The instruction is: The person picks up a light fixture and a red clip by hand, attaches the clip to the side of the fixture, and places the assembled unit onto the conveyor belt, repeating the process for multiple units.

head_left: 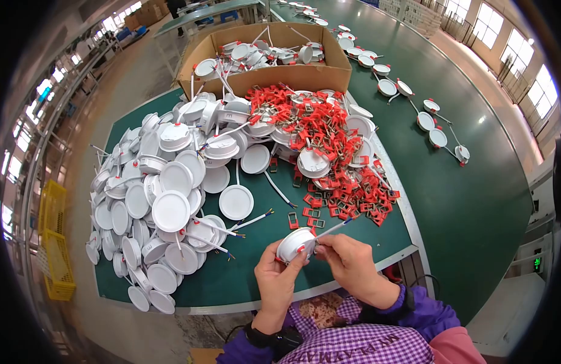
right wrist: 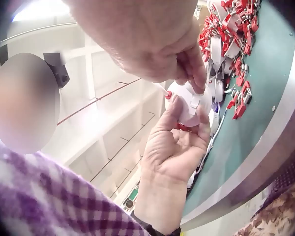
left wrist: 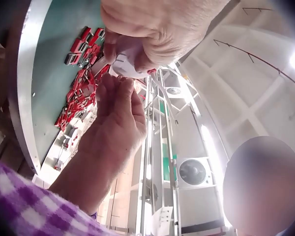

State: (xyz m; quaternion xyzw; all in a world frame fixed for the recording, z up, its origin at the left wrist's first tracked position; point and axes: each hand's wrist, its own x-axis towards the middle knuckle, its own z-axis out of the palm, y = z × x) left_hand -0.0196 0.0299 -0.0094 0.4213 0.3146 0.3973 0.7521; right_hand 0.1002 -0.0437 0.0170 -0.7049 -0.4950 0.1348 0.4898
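My left hand (head_left: 277, 284) grips a round white downlight (head_left: 294, 245) by its rim, tilted above the table's front edge. A red grommet shows on the light's back, and its white cable with bare coloured ends sticks out to the upper right. In the right wrist view, a red clip (right wrist: 183, 127) sits at the light's lower edge by the left palm. My right hand (head_left: 354, 267) has its fingers curled with the tips pinched together at the light's other side. A small part is mostly hidden there; I cannot tell its kind.
Loose red spring clips (head_left: 335, 158) are heaped just beyond my hands. White downlights (head_left: 171, 209) pile up on the left of the green table. A cardboard box (head_left: 280, 79) of lights stands behind. A green conveyor (head_left: 474, 212) on the right carries a row of lights.
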